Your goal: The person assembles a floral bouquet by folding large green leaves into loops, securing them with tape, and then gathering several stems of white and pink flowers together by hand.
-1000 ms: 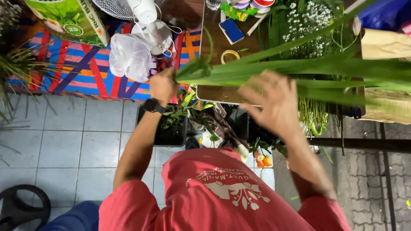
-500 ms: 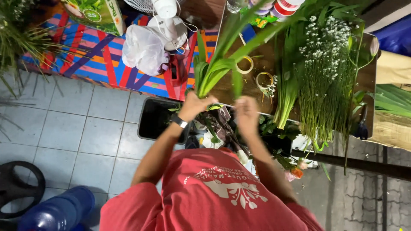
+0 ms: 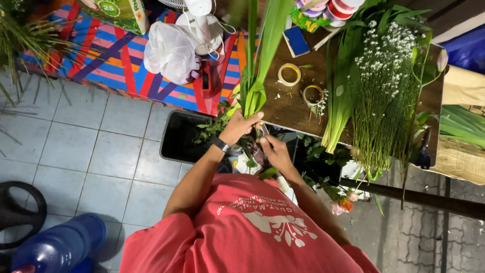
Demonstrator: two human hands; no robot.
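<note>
**Long green leaves, held at the base**

Fingers (image 3: 251,119) of the left hand (image 3: 238,127) are wrapped around the lower end of the bundle of long green leaves (image 3: 262,55), just above the cut ends. The right hand (image 3: 273,150) sits just below and beside it, fingers curled near the base; whether anything is pinched there cannot be told.

- Item: broad strap-like leaves, held upright and fanning away toward the tabletop (image 3: 283,108). Judged light, flexible along the length, firmer near the folded base. The smooth surface is judged somewhat slippery; creases and tears are likely if the blades are bent sharply. Hold is best taken low, where the leaves are gathered, with the blades left free.
- Below the hands: a black bin (image 3: 177,139) with leaf trimmings, on a tiled floor.
- Beyond: two tape rolls (image 3: 289,74) on the tabletop, a further leaf bunch, and white small-flowered stems (image 3: 384,65) laid alongside.
- Farther left: a white plastic bag (image 3: 169,50) on a striped cloth (image 3: 101,60).
- Near corner: a blue bottle (image 3: 55,247).
</note>
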